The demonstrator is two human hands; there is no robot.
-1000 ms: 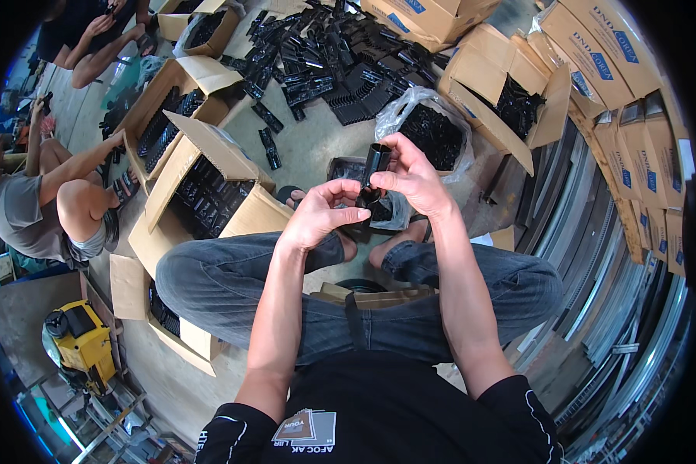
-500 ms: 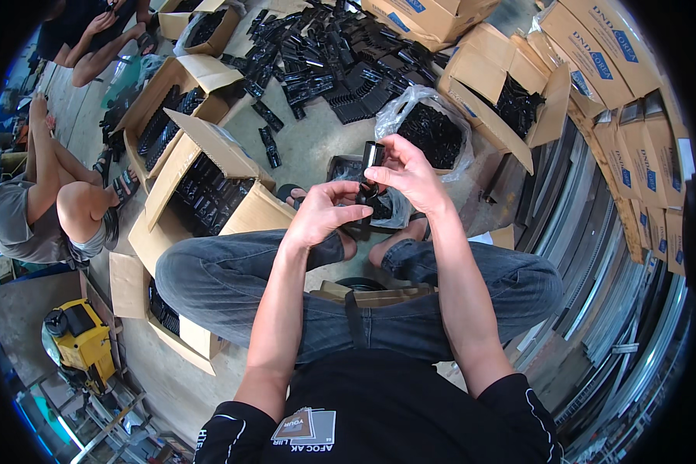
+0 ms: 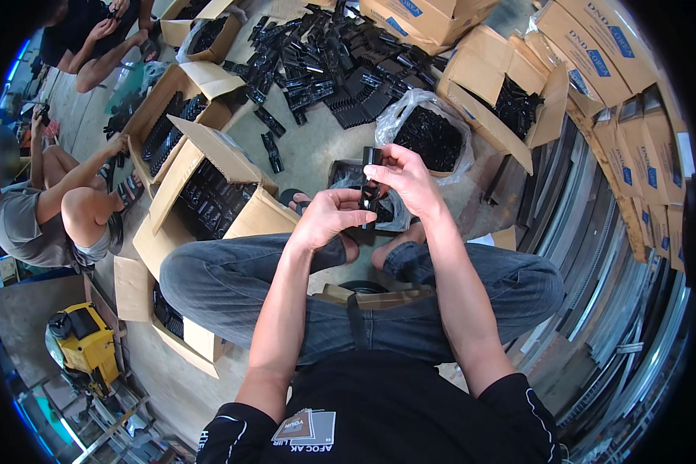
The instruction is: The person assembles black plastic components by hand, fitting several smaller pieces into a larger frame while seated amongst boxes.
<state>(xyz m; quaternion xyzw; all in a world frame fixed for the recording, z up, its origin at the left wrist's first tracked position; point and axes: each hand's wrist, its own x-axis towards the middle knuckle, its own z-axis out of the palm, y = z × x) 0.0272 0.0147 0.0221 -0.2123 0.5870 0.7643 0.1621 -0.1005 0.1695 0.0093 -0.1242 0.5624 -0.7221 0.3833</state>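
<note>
**Both hands on a small black part above a crowded floor**

Head view: open room was scarce. A bare patch of grey concrete floor (image 3: 317, 151) lay at 12 o'clock from the hands, hemmed by boxes; the person's own crossed legs in grey jeans (image 3: 232, 282) closed off everything from 4 to 8 o'clock.

At 9 o'clock stood an open brown cardboard box of black parts (image 3: 209, 197), its flap raised toward the hands. At 1 o'clock sat a clear plastic bag filled with black parts (image 3: 429, 135), and beyond it an open cardboard box tipped on its side (image 3: 503, 100). At 12 o'clock, farther off, a loose heap of black plastic pieces (image 3: 332, 69) covered the floor. Stacked cardboard cartons (image 3: 634, 116) and long metal rails (image 3: 595, 255) lined the 3 o'clock side. Another person in a grey shirt (image 3: 35, 224) sat at 9 o'clock, well apart.

The small, narrow black plastic part (image 3: 371, 182) stood roughly upright between the hands, just above a dark tray with a clear bag (image 3: 348, 174). The left hand (image 3: 329, 220) had fingers curled together on its lower end; the right hand (image 3: 406, 178) pinched its upper end, fingertips closed on it.
</note>
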